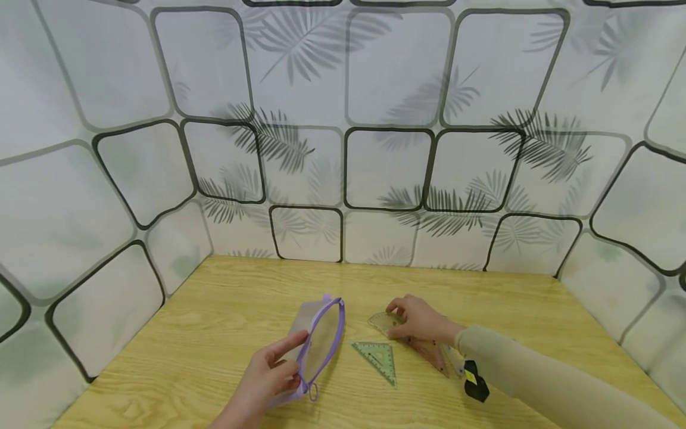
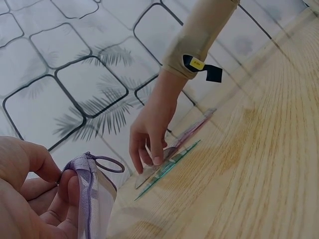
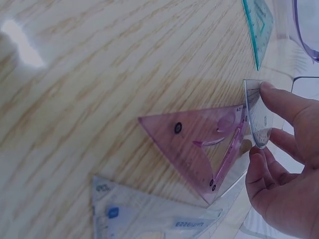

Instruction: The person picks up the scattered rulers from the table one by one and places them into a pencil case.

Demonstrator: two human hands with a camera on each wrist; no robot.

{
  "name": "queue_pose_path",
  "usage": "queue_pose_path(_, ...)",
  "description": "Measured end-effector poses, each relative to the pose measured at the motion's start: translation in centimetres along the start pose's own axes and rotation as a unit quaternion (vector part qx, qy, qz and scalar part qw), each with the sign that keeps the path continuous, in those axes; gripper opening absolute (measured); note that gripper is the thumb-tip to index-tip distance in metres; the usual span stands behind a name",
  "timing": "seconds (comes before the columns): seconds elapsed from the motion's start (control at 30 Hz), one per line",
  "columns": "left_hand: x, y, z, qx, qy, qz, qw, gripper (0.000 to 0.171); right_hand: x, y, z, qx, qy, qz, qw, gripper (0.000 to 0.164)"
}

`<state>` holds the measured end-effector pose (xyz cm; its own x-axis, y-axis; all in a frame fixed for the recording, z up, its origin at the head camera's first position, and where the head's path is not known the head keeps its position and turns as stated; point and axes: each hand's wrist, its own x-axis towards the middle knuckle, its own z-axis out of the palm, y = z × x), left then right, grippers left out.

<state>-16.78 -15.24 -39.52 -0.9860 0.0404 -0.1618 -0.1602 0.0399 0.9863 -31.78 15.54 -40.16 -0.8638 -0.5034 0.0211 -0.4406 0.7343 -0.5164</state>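
Observation:
My left hand pinches the edge of a purple-trimmed zip pouch, its thumb and fingers at the zipper end by the pull loop. The pouch's mouth gapes toward the right. With thumb and fingertips, my right hand grips a clear protractor by its edges, tilted close over the table. Just left of and in front of that hand, a green triangular set square lies flat. A pink set square lies beneath and behind the right hand, partly covered by it in the head view.
Beside the pink set square, a clear one with blue marks lies partly under the right forearm in the head view. A black strap with a yellow label hangs at the right wrist. Patterned curtain encloses the wooden table at back and sides.

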Motion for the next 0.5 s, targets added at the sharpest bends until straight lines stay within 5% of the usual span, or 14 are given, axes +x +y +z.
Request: queue_pose_path(0.5, -0.13, 0.30, 0.00, -0.006, -0.008, -0.013, 0.9999, 0.064, -0.30, -0.31, -0.94, 0.009, -0.006, -0.004, 1.000, 0.039)
